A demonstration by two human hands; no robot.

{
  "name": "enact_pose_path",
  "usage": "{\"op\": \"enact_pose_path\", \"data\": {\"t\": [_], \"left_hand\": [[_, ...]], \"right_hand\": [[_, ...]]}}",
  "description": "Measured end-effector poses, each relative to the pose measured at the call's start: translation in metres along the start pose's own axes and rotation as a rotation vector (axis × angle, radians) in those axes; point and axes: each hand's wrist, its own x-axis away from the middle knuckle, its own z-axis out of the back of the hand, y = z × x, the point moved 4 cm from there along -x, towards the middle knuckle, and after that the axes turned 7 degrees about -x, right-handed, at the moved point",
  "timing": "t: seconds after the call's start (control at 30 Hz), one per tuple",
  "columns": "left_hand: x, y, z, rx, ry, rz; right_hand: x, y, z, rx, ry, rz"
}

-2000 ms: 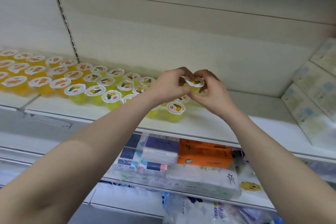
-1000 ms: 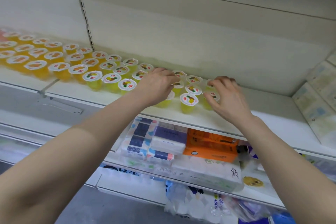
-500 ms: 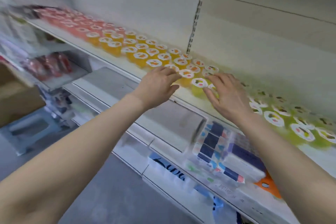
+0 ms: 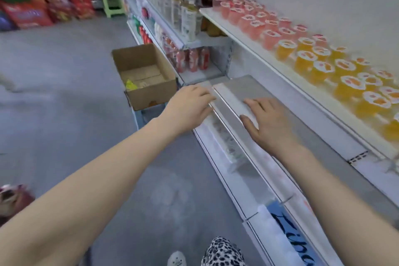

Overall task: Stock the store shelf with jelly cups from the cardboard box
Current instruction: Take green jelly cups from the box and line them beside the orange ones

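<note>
An open cardboard box (image 4: 144,75) stands on a pale blue stool ahead of me, beside the shelving. One yellow jelly cup (image 4: 131,84) lies in its near left corner; the rest of its floor is bare cardboard. My left hand (image 4: 190,108) and my right hand (image 4: 267,123) are both out in front with relaxed fingers, holding nothing, over the edge of a lower grey shelf (image 4: 257,95). To the right, the white shelf (image 4: 244,41) carries rows of pink jelly cups (image 4: 254,17) and orange jelly cups (image 4: 336,71).
Bottles (image 4: 187,21) and red drink packs (image 4: 192,58) fill the shelves beyond the box. Red snack bags (image 4: 41,0) and a green stool (image 4: 112,2) stand across the grey aisle floor. A blue-labelled pack (image 4: 289,237) sits on the bottom shelf.
My view has swung left from the yellow cups on the shelf toward the box. Both hands have left the cups and dropped, holding nothing, to the lower shelf's edge.
</note>
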Motion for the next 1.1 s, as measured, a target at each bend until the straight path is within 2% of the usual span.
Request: {"op": "enact_pose_path", "data": {"t": [0.3, 0.63, 0.9, 1.1], "left_hand": [[0.026, -0.178, -0.063, -0.022, -0.066, 0.310], [-0.035, -0.350, -0.141, 0.059, -0.180, 0.639], [-0.066, -0.454, -0.224, 0.192, -0.250, 0.789], [-0.078, -0.535, -0.307, 0.296, -0.344, 0.823]], "right_hand": [[-0.142, -0.031, -0.169, -0.126, -0.145, 0.185], [-0.334, -0.015, -0.334, -0.271, -0.373, 0.278], [-0.423, -0.005, -0.468, -0.290, -0.600, 0.293], [-0.466, -0.005, -0.568, -0.269, -0.757, 0.263]]}}
